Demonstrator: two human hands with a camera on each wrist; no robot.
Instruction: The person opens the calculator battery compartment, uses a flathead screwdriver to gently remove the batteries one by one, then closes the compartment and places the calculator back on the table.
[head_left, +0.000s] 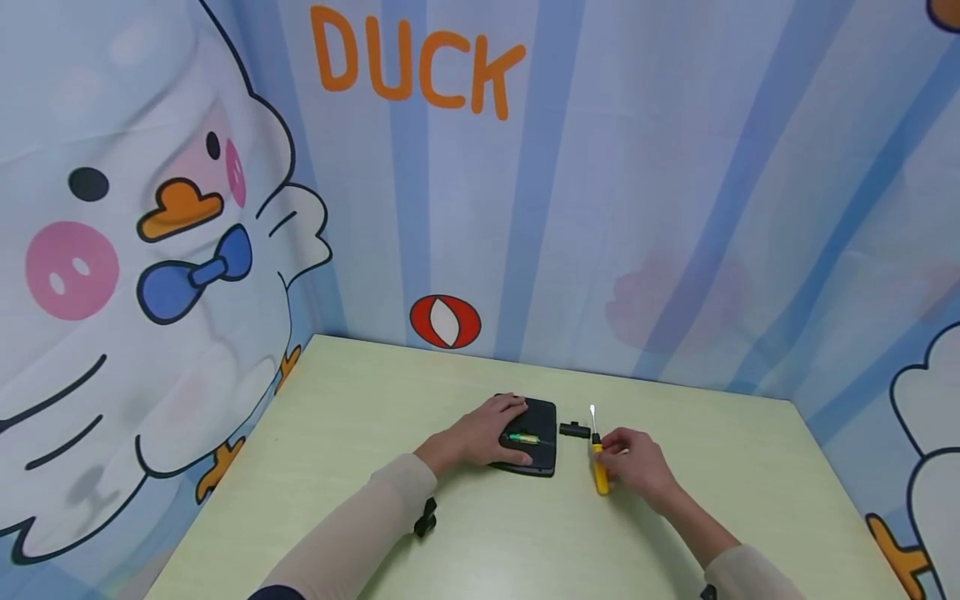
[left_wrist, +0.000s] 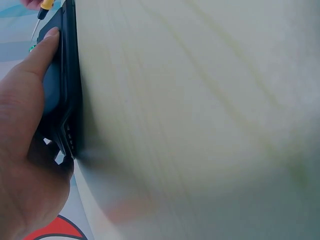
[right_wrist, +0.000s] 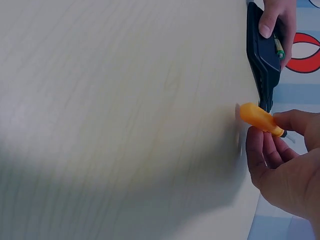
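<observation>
My left hand (head_left: 483,429) grips a flat black device (head_left: 546,433) lying on the table. Its thumb lies across the upper face, and the other fingers reach over the far side. A green battery (head_left: 523,437) sits in a recess of the device between thumb and fingers. My right hand (head_left: 641,462) pinches a screwdriver (head_left: 601,475) by its yellow handle between thumb and fingertips. The metal tip points away from me, and the handle's butt (right_wrist: 249,114) shows close above the table. A small black cover (head_left: 574,429) lies between the device and the screwdriver.
The pale table (head_left: 375,392) ends at a cloth backdrop (head_left: 570,208) with duck drawings, which closes off the back and both sides. Black wrist straps (head_left: 425,518) show at the sleeves.
</observation>
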